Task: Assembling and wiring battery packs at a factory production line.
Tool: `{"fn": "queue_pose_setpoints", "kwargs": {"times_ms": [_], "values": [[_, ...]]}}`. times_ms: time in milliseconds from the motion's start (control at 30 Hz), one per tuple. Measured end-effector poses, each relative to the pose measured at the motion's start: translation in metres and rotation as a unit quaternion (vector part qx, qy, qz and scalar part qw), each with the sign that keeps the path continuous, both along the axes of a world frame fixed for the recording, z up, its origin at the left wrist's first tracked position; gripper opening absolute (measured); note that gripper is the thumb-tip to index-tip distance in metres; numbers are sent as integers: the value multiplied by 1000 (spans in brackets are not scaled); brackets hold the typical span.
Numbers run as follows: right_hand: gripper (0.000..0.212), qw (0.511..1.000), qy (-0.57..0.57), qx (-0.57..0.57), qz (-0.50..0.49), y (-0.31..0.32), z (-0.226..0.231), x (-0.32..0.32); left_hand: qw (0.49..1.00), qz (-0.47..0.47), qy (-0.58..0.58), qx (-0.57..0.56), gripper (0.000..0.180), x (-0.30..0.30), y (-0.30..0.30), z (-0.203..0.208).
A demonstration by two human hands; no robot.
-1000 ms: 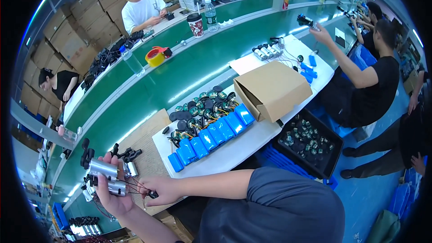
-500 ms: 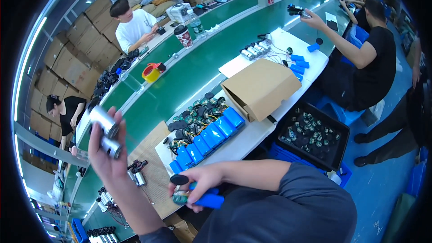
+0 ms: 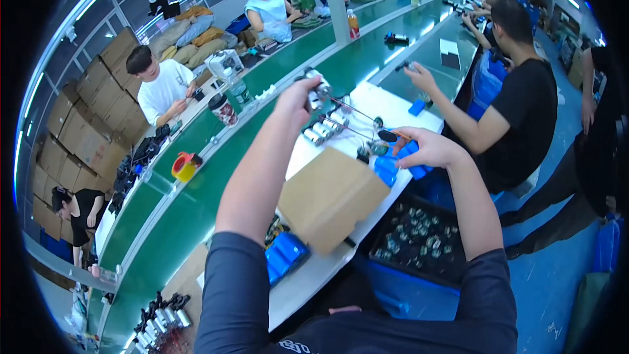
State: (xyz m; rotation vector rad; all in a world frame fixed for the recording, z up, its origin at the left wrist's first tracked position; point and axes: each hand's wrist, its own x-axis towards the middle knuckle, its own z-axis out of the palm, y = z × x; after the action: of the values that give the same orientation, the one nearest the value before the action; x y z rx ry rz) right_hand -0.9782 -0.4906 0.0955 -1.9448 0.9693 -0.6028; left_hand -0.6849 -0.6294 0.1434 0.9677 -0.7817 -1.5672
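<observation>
My left hand (image 3: 295, 101) is closed around silver cylindrical motors (image 3: 319, 89), held above the far part of a white board. Thin red wires stretch from beside the motors toward a small green circuit board near my right hand. My right hand (image 3: 434, 147) reaches over the right side of the board, its fingers closed on a blue battery pack (image 3: 407, 151) beside a black disc (image 3: 388, 136). More blue packs (image 3: 385, 170) lie just under those fingers. Between my arms, several silver motors (image 3: 317, 132) rest on the board.
An open cardboard box (image 3: 334, 196) stands before my forearms, beside blue packs (image 3: 283, 255). A black bin (image 3: 413, 275) of small circuit boards sits below right. Across the green belt are yellow tape (image 3: 186, 166) and a cup (image 3: 223, 110). A co-worker (image 3: 524, 101) sits close on the right.
Both hands have moved forward and right over the white board, carrying the motors and the blue pack. My view has shifted right. The right-hand co-worker's raised hand has come down; a black part lies on the belt.
</observation>
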Motion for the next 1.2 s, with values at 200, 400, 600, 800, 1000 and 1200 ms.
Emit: {"fn": "queue_pose_setpoints", "kwargs": {"times_ms": [200,400,600,800,1000,1200], "values": [[56,969,142,-15,-201,-131,-49,-45,998,-13,-60,35,14,-79,-134,-80],[48,963,131,-28,-232,-216,-128,-50,927,-27,-368,61,22,-116,-196,-140],[43,978,100,43,-176,-220,-111,-32,804,-32,-591,-53,32,-120,-207,-155],[37,982,116,58,-138,-197,-103,-24,699,-146,-698,-43,44,-119,-182,-121],[31,975,144,12,-169,-176,-101,-22,560,-130,-808,-129,58,-99,-180,-136],[27,959,101,16,-264,-174,-117,-34,690,-81,-702,-156,60,-84,-171,-168]]}}
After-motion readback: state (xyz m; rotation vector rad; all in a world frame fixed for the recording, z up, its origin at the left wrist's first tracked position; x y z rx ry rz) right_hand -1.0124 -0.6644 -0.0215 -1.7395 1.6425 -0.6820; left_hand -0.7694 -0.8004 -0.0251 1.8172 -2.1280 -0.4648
